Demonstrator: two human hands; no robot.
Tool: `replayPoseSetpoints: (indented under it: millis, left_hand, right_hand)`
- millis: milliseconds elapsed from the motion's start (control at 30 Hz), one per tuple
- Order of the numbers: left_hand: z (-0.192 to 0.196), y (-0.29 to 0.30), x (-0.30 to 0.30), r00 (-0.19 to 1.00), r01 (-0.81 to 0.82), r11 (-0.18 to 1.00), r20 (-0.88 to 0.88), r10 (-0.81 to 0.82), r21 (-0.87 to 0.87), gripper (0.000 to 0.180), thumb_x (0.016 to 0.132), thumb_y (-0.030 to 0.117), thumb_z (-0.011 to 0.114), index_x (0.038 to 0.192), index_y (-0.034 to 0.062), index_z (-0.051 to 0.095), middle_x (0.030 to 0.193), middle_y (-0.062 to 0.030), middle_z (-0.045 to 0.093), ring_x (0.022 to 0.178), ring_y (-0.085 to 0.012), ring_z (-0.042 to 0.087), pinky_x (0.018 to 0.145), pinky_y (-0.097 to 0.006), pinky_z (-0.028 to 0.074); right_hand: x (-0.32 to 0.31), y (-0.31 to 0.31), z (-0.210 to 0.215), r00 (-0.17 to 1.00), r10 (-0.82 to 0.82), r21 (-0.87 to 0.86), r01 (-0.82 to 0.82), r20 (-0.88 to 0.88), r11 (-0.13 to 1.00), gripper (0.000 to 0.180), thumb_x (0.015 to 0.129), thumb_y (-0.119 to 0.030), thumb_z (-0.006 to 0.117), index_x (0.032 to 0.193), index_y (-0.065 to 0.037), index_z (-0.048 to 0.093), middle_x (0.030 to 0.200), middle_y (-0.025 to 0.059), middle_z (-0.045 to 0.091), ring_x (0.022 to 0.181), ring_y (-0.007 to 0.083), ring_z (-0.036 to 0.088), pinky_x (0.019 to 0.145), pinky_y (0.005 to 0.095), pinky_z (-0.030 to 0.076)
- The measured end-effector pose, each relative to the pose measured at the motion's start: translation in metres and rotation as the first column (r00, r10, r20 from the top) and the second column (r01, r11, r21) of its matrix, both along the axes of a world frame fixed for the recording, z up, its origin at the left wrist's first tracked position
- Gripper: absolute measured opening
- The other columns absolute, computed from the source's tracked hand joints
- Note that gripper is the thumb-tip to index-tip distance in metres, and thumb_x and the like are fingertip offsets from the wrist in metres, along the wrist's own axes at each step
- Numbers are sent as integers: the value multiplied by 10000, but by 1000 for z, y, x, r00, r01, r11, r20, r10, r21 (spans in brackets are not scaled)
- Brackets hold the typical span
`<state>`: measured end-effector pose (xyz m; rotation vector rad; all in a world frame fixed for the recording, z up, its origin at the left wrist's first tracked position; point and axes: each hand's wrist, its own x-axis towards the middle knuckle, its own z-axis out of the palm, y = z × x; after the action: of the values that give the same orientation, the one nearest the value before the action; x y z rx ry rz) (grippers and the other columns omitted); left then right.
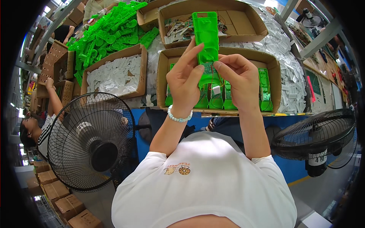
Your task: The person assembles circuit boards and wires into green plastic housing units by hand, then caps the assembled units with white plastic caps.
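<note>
A long bright green plastic housing (206, 32) is held up over a cardboard box (276, 85), tilted away from me. My left hand (181, 81) grips it from the left side, fingers behind and thumb on the lower part. A small green circuit board (208, 68) lies in the lower part of the housing. My right hand (242, 78) pinches at the board's right edge with thumb and fingertips. Thin wires run down from the board, and a small white block (216, 90) shows below. More green housings (265, 85) stand in the box underneath.
Behind is a carton (247, 36) of wired parts. Left are a box of white plastic pieces (114, 78) and a heap of green parts (110, 36). White pieces (291, 83) cover the right side. Fans (91, 140) flank me; a co-worker (40, 131) is at far left.
</note>
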<state>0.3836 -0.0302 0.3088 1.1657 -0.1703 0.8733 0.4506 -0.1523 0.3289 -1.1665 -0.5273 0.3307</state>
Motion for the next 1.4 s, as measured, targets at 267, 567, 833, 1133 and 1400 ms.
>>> replayPoseSetpoints:
  millis: [267,567,833,1133,1400]
  left_hand:
    - [4,-1,-5,1000,5,1000,16,-5,-15,430,839,-91,504,1267,-105,550,1469,-273,376,1287,-289,491,1061,-397,413]
    - [8,1,-6,996,78,997,33,-77,-10,451,824,-107,484,1271,-110,548,1455,-273,395,1296,-310,481,1078,-411,401]
    - [7,1,-6,996,50,997,74,-54,66,461,833,-116,472,1290,-108,531,1471,-273,371,1332,-317,440,1087,-422,389]
    - [5,2,-6,993,33,990,105,-47,137,458,838,-105,491,1295,-109,524,1474,-277,366,1339,-322,433,1091,-432,381]
    - [8,-3,-6,998,38,999,48,-39,12,479,805,-101,464,1279,-115,527,1375,-268,469,1236,-347,525,1044,-441,438]
  right_hand:
    - [1,-1,1,999,46,58,-45,-29,997,196,807,4,736,977,45,647,932,94,701,834,104,656,739,222,523]
    - [-2,-3,3,1000,23,63,-22,-16,998,198,802,1,744,970,37,646,913,74,690,845,102,652,718,216,519]
    - [-5,-4,4,1000,-2,62,2,-8,998,188,805,2,738,967,32,648,924,68,686,859,99,641,725,215,509]
    - [-10,-6,7,1000,-15,74,15,2,997,177,806,4,737,957,35,649,929,65,681,862,95,634,728,217,507]
    - [-8,-6,5,1000,23,85,-24,12,996,176,802,27,735,956,35,650,921,68,680,847,91,631,706,213,508]
